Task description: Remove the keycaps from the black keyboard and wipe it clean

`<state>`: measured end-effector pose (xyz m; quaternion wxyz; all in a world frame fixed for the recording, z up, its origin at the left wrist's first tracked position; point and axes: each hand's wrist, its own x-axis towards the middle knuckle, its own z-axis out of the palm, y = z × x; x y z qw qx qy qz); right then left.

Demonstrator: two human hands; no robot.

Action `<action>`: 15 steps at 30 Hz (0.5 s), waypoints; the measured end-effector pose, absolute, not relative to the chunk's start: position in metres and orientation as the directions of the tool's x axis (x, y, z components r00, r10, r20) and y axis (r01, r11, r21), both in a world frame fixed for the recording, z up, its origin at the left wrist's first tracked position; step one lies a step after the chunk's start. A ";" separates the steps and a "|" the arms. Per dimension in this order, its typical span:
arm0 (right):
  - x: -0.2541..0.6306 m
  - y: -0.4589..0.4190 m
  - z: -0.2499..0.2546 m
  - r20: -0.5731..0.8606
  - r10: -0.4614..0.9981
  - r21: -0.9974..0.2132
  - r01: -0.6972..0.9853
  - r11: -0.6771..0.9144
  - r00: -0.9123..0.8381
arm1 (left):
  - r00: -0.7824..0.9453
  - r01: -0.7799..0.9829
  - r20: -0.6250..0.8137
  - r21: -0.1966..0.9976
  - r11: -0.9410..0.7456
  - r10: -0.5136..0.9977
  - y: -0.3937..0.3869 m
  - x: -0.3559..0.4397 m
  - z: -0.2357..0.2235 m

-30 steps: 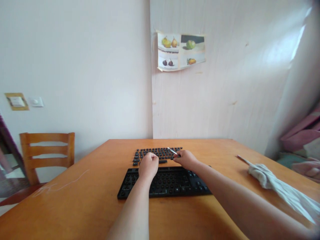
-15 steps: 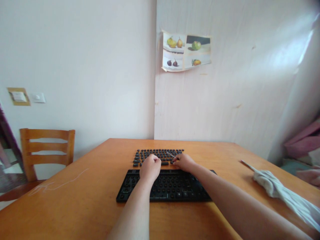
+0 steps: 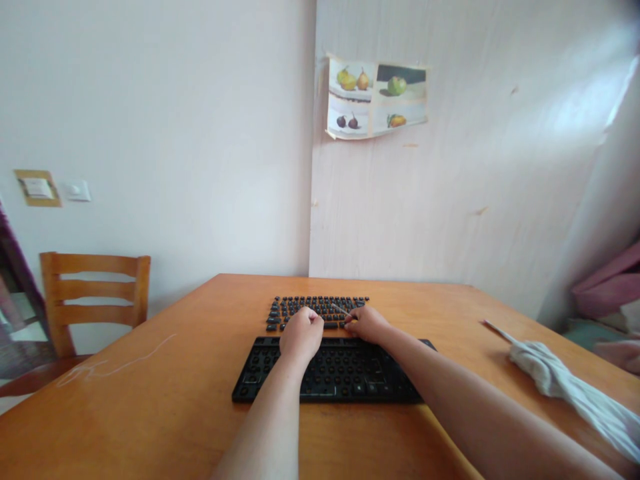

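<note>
A black keyboard point(image 3: 345, 373) with its keycaps off lies flat before me on the wooden table. Behind it, loose black keycaps point(image 3: 300, 310) are laid out in rows. My left hand point(image 3: 301, 335) is closed above the keyboard's back edge, fingertips pinched together; whatever they hold is too small to make out. To its right, my right hand point(image 3: 370, 325) grips a thin, pale stick point(image 3: 341, 309) that points up and left over the keycaps. Its fingertips are close to the right end of the front row of keycaps.
A grey-white cloth point(image 3: 545, 373) lies at the table's right, a slim pencil-like stick point(image 3: 497, 331) poking out beyond it. Pale thread point(image 3: 135, 360) is on the left of the table point(image 3: 200, 427). A wooden chair point(image 3: 95, 290) stands at left; fruit pictures point(image 3: 377, 100) hang on the wall.
The view has shifted very slightly. Both hands stay almost in place, still closed, and the stick in my right hand has barely moved.
</note>
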<state>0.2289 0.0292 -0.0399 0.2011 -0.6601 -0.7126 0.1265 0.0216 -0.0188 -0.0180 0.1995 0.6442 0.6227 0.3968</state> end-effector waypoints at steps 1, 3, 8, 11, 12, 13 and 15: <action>0.229 0.029 -0.040 0.121 0.992 -0.447 0.889 0.097 -0.047 | -0.090 0.643 0.264 0.752 -0.147 0.960 -0.019 0.022 -0.018; 0.228 0.027 -0.039 0.128 0.991 -0.449 0.888 0.100 -0.048 | -0.090 0.646 0.270 0.749 -0.150 0.959 -0.019 0.021 -0.018; 0.225 0.021 -0.031 0.176 0.983 -0.461 0.879 0.124 -0.046 | -0.083 0.659 0.278 0.736 -0.157 0.957 -0.018 0.021 -0.019; 0.225 0.017 -0.021 0.236 0.972 -0.488 0.862 0.137 -0.021 | -0.086 0.648 0.278 0.745 -0.158 0.957 -0.019 0.021 -0.018; 0.225 0.015 -0.017 0.258 0.966 -0.503 0.853 0.140 -0.006 | -0.086 0.646 0.274 0.747 -0.156 0.958 -0.019 0.021 -0.017; 0.226 0.013 -0.013 0.278 0.961 -0.523 0.840 0.143 0.009 | -0.087 0.646 0.270 0.748 -0.152 0.959 -0.020 0.022 -0.016; 0.230 0.008 -0.005 0.300 0.953 -0.572 0.806 0.152 0.034 | -0.084 0.650 0.265 0.745 -0.149 0.960 -0.021 0.022 -0.015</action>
